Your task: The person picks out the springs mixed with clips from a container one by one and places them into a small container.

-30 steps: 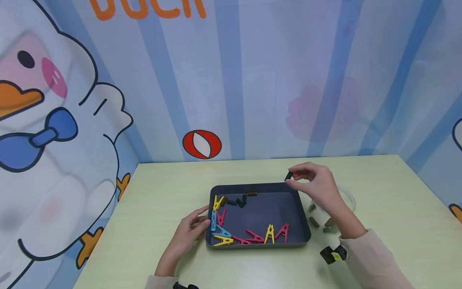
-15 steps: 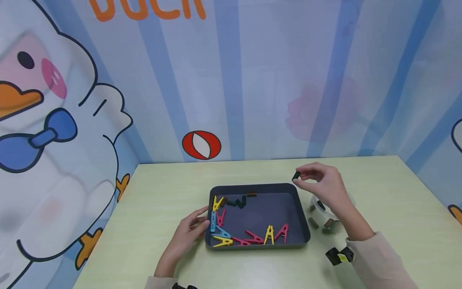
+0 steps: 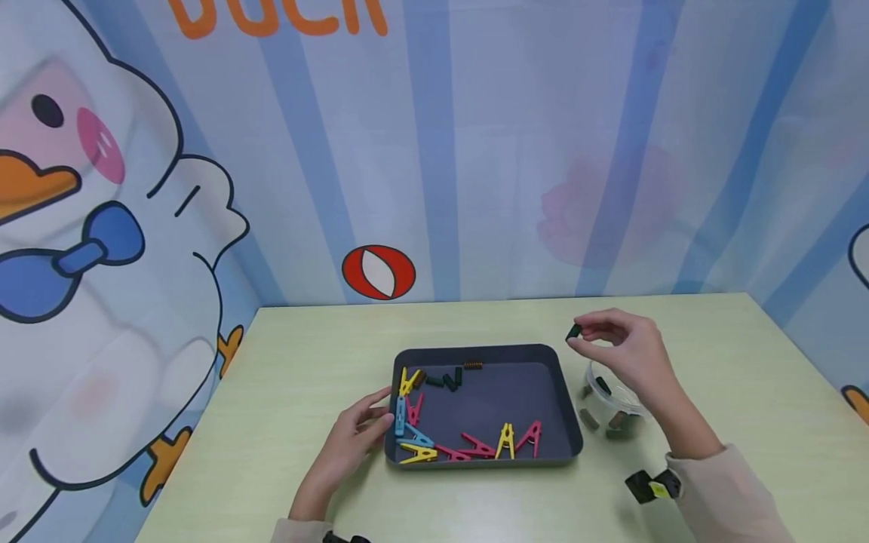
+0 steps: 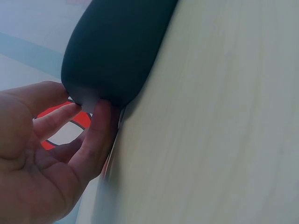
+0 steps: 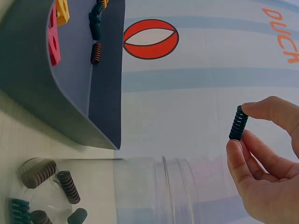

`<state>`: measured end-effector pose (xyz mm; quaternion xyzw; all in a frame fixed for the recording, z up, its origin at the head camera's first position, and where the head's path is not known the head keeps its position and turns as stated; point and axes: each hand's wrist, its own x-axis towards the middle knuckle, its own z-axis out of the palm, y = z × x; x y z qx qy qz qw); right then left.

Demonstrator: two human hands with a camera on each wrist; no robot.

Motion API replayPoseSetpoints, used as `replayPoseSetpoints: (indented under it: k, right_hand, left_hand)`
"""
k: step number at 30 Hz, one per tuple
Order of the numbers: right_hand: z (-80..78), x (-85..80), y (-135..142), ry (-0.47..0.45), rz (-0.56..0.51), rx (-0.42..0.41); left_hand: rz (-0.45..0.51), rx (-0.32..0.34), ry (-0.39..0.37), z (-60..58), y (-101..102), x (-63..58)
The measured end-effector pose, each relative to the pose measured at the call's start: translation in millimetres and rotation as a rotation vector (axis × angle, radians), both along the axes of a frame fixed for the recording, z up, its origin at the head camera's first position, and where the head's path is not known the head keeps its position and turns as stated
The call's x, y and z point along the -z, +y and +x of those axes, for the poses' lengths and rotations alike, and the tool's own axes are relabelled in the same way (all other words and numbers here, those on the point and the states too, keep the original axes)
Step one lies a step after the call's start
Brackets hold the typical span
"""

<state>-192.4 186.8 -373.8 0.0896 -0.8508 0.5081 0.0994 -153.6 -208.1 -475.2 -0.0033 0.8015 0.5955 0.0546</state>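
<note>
My right hand (image 3: 627, 351) pinches a dark green coil spring (image 5: 238, 122) between thumb and fingertips, held in the air beyond the tray's right end. Below that hand stands a clear plastic jar (image 3: 627, 400) with several green and brown springs in it. On the table lies a dark grey tray (image 3: 509, 400). The fingers of my left hand (image 3: 349, 434) touch its left outer wall, looking fairly straight in the left wrist view. Inside the tray, a brown spring (image 3: 473, 365) and several dark green springs (image 3: 435, 381) lie along the back left.
Yellow, pink and blue clothespins lie along the tray's left and front sides, among them a yellow clothespin (image 3: 505, 440) and a pink clothespin (image 3: 532, 436). A printed curtain (image 3: 489, 151) rises behind the light wooden table (image 3: 305, 354).
My right hand has moved right with the green spring, from the tray's back right corner toward the jar, uncovering more of the jar. The left hand and tray have stayed in place.
</note>
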Motion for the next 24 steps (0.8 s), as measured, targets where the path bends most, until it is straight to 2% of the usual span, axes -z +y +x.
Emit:
replayPoseSetpoints:
  k: [15,24]
  right_hand:
    - [6.8,4.6,23,-0.004,0.023,0.040]
    - [11.3,12.5,37,-0.007,0.029,0.047]
  left_hand:
    - [-0.025,-0.015,-0.001,-2.4,-1,3.0]
    - [-0.019,0.008,0.006,-0.1,0,-0.4]
